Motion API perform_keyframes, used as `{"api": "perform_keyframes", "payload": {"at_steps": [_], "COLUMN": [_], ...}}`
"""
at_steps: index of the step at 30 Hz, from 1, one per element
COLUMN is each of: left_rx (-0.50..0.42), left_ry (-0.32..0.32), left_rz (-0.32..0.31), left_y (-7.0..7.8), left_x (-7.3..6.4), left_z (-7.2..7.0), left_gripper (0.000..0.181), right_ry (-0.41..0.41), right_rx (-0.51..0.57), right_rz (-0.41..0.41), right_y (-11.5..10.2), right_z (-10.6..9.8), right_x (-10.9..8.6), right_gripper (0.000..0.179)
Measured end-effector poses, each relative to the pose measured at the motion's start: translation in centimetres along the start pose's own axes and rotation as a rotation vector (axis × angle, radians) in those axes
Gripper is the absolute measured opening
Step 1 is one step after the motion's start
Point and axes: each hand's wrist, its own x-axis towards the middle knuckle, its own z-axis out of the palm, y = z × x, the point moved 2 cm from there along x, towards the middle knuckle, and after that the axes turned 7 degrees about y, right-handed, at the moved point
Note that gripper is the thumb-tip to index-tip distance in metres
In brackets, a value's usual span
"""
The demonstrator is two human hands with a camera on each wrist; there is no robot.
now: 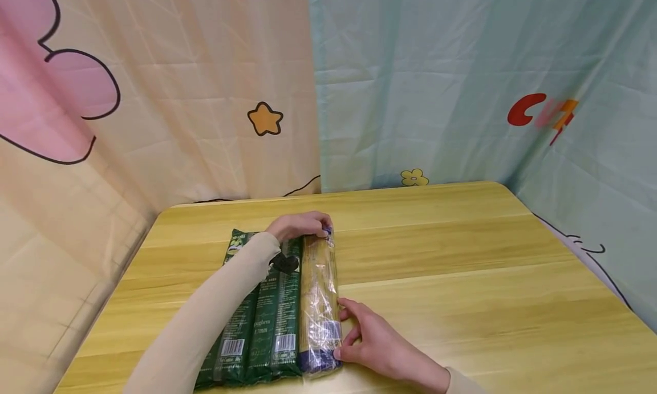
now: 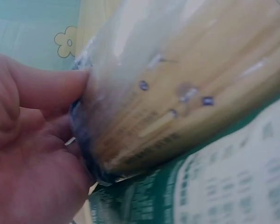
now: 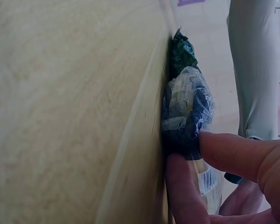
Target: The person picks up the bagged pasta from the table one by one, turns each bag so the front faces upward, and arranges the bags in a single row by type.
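Note:
A clear bag of spaghetti (image 1: 318, 285) with dark blue ends lies lengthwise on the table, against the right side of the green spaghetti packs (image 1: 274, 325). At its far end my left hand (image 1: 300, 225) pinches the blue edge; the left wrist view shows the thumb on top of the wrapper (image 2: 126, 93). Down at the near right corner, my right hand (image 1: 377, 345) grips the same bag, and in the right wrist view its thumb and a finger close on the blue end (image 3: 189, 126). My left forearm crosses over the green packs and hides part of them.
The wooden table (image 1: 462, 257) stretches away to the right of the bags. Behind it and along both sides hang printed curtains (image 1: 410, 86). A dark strap or device (image 1: 285, 263) sits at my left wrist.

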Motion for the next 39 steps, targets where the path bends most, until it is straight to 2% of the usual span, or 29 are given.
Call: {"api": "perform_keyframes", "payload": {"at_steps": [9, 14, 19, 27, 33, 39], "left_rx": [-0.110, -0.191, -0.232, -0.243, -0.273, -0.281], "left_ry": [0.020, 0.031, 0.048, 0.076, 0.082, 0.091], "left_rz": [0.055, 0.041, 0.035, 0.028, 0.045, 0.055], "left_y": [-0.7, -1.1, -1.4, -1.4, -1.6, -1.8], "left_x": [0.4, 0.4, 0.6, 0.7, 0.7, 0.6], "left_z": [-0.1, -0.3, -0.5, -0.6, -0.5, -0.5], "left_gripper": [0.016, 0.017, 0.018, 0.018, 0.018, 0.019], "right_ry": [0.012, 0.020, 0.014, -0.036, -0.004, 0.045], "right_rx": [0.000, 0.007, 0.067, 0.268, 0.335, 0.356], "right_rz": [0.000, 0.015, 0.077, 0.145, 0.175, 0.143], "right_y": [-0.2, -0.2, -0.3, -0.5, -0.2, -0.1], "right_z": [0.0, 0.1, 0.2, 0.8, 1.1, 1.0], "right_x": [-0.1, -0.2, -0.5, -0.8, -0.8, -0.9], "right_gripper": [0.084, 0.078, 0.072, 0.085, 0.083, 0.077]}}
